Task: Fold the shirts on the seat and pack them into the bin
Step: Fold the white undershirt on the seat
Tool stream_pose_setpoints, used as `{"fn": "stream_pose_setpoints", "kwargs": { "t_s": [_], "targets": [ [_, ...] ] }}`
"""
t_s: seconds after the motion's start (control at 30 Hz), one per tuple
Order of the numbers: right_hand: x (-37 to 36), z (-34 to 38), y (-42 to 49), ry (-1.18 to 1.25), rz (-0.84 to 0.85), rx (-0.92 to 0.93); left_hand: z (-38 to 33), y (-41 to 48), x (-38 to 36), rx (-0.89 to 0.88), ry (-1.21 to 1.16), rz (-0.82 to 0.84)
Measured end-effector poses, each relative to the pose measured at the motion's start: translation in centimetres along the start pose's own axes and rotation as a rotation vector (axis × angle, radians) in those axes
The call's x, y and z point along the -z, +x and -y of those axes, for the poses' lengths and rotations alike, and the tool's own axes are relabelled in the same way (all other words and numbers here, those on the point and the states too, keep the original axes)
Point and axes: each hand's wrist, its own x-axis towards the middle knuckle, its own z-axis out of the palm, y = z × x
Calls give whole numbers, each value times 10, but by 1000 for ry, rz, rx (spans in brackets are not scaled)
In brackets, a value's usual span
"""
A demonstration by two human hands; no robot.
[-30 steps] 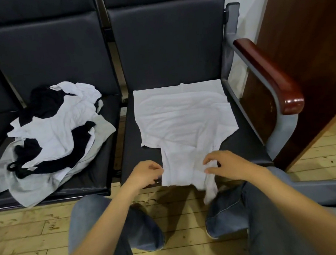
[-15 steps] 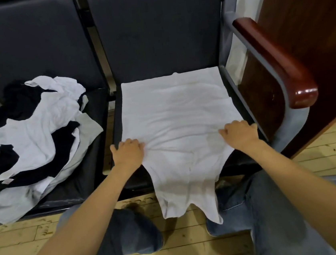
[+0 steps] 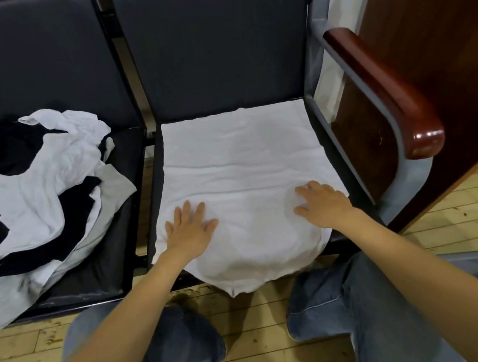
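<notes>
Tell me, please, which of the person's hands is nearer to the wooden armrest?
Right. The right hand lies flat on the white shirt's right side, next to the armrest; the left hand presses the shirt's left side, toward the clothes pile.

Faded blue denim jeans are worn, seen at lower centre; both forearms are shown bare to the frame edge.

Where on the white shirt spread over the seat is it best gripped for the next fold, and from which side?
Likely the near end of the white shirt, hanging off the seat's front edge and free to pinch. Come from the front, at its two sides; elsewhere it lies flat under the left hand and right hand.
</notes>
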Motion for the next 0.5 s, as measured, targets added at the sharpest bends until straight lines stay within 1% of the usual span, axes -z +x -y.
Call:
{"fn": "stream_pose_setpoints", "kwargs": {
  "t_s": [0.13,0.23,0.3,0.43,0.5],
  "targets": [
    [16,-17,17,15,110,10,8,29,16,32,27,25],
    [18,-32,28,43,139,7,14,53,26,50,50,17],
    [19,-34,43,105,172,2,11,67,29,26,70,6],
    [33,-30,89,183,164,-24,8,96,36,-30,69,-16],
    [41,-31,113,185,142,-52,11,113,47,-18,96,-38]
  ]
}}
